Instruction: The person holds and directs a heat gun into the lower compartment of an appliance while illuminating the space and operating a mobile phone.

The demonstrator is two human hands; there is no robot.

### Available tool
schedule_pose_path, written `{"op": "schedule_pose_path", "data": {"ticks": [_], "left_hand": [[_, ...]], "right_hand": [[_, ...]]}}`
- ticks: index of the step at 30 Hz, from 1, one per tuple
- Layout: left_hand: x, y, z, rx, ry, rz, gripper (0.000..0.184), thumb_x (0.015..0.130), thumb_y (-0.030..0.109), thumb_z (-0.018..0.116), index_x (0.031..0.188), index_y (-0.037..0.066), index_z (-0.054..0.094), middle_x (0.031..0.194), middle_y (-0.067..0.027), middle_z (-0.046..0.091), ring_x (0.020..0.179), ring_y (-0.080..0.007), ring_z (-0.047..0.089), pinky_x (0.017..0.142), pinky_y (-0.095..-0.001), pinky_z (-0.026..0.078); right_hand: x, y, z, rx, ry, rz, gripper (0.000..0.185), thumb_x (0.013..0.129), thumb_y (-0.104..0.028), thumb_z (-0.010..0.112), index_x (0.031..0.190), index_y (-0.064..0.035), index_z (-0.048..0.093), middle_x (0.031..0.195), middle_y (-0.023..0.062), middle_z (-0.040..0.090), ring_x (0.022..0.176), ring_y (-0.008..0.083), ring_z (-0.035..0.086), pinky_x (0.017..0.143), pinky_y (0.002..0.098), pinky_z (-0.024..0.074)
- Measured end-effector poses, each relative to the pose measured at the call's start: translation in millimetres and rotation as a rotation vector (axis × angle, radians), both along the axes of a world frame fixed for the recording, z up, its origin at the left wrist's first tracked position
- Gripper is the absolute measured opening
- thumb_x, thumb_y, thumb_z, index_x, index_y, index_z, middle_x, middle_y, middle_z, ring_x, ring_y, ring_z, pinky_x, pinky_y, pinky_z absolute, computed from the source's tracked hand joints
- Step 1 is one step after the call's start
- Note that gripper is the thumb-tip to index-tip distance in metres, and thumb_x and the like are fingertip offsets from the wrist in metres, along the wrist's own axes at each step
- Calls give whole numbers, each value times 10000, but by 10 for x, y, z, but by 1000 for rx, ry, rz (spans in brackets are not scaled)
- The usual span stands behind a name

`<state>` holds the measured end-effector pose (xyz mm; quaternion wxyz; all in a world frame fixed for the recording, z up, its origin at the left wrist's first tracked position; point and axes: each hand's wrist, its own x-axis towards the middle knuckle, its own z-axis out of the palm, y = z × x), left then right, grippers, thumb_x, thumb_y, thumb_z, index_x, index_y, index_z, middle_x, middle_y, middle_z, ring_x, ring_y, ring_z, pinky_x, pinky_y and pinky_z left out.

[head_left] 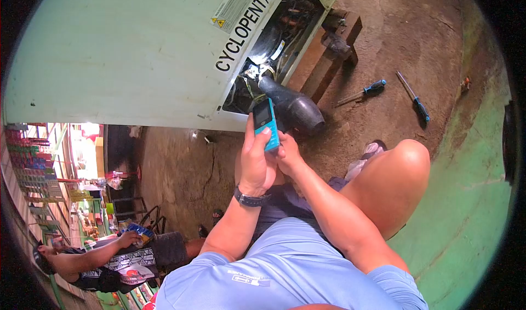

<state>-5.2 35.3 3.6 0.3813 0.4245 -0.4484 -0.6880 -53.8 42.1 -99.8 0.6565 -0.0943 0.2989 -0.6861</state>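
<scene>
A turquoise keypad mobile phone [265, 125] with a dark screen is gripped in my left hand [256, 159], its thumb lying over the keys. My right hand [289, 152] has its fingers curled at the phone's lower right edge; part of them is hidden. Just beyond the phone lies a black rounded object [296, 110], narrow at one end and shaped like a hair dryer. Behind it, a white cabinet [137, 52] lettered "CYCLOPENTANE" has an uncovered compartment [241, 93] with wires and a brightly lit spot inside.
Two blue-handled screwdrivers [373, 88] [419, 108] lie on the stained concrete floor [405, 36]. A brown block-like stand [323, 63] is beside the cabinet. At the lower left another person [104, 258] sits holding a blue packet [140, 233]. A green wall [466, 217] rises on the right.
</scene>
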Motion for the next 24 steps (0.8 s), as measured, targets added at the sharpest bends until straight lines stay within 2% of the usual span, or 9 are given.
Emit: {"op": "schedule_pose_path", "data": {"ticks": [2, 3, 7, 8, 10, 16, 21, 23, 24], "left_hand": [[-67, 32, 41, 7, -8, 29, 510, 1008, 194, 558, 1482, 107, 394, 1056, -91, 663, 765, -143, 646, 624, -260, 540], [-93, 42, 58, 14, -17, 61, 512, 1006, 197, 561, 1483, 111, 398, 1030, -91, 669, 742, -143, 643, 623, -257, 539], [-96, 49, 65, 3, -15, 63, 521, 1003, 197, 563, 1490, 116, 396, 977, -91, 674, 685, -144, 628, 622, -253, 535], [-76, 39, 57, 11, -16, 50, 530, 1003, 194, 561, 1498, 117, 387, 979, -92, 674, 683, -144, 628, 621, -253, 535], [-56, 24, 48, 20, -18, 36, 539, 1003, 192, 560, 1505, 118, 378, 981, -92, 673, 681, -145, 628, 619, -253, 535], [-63, 26, 58, 25, -10, 42, 539, 1004, 190, 557, 1504, 120, 370, 953, -101, 674, 685, -147, 630, 600, -255, 531], [-44, -21, 28, 46, 5, 67, 478, 1006, 192, 556, 1456, 120, 413, 938, -90, 678, 667, -141, 631, 593, -262, 532], [-33, -28, 24, 64, 10, 54, 441, 1007, 195, 556, 1425, 119, 437, 937, -86, 679, 660, -140, 628, 591, -259, 531], [-28, -29, 17, 74, 24, 42, 406, 1009, 198, 557, 1395, 119, 460, 936, -82, 679, 654, -139, 625, 590, -257, 530]], "right_hand": [[26, -12, -68, -6, 38, -15, 81, 824, -116, 714, 881, -61, 735, 833, -7, 670, 752, 79, 598, 674, 278, 495], [100, -58, -207, -9, -35, 16, 59, 834, -106, 706, 873, -69, 730, 839, -10, 671, 750, 78, 602, 666, 273, 495], [67, -29, -13, 39, -344, -12, 43, 873, -98, 694, 840, -75, 708, 809, -9, 664, 711, 79, 610, 610, 259, 488], [66, -34, -23, 40, -345, -13, 43, 873, -98, 694, 840, -75, 708, 809, -9, 664, 711, 79, 610, 610, 259, 488], [76, -54, -69, 45, -174, 3, 70, 903, -119, 685, 861, -68, 710, 793, -4, 661, 692, 83, 606, 586, 263, 484], [183, -125, -320, 45, 8, 19, 126, 917, -161, 663, 898, -45, 708, 812, 14, 666, 717, 105, 621, 618, 293, 501], [147, -150, -212, 73, 8, -62, 152, 890, -180, 679, 846, -39, 710, 750, 15, 655, 673, 107, 608, 583, 306, 487], [148, -166, -306, 59, 56, 72, 118, 900, -170, 664, 890, -62, 709, 769, 7, 661, 650, 96, 602, 562, 289, 474], [193, -167, -330, 64, 28, 33, 95, 901, -147, 655, 906, -67, 705, 753, 2, 654, 629, 87, 594, 541, 281, 461]]}}
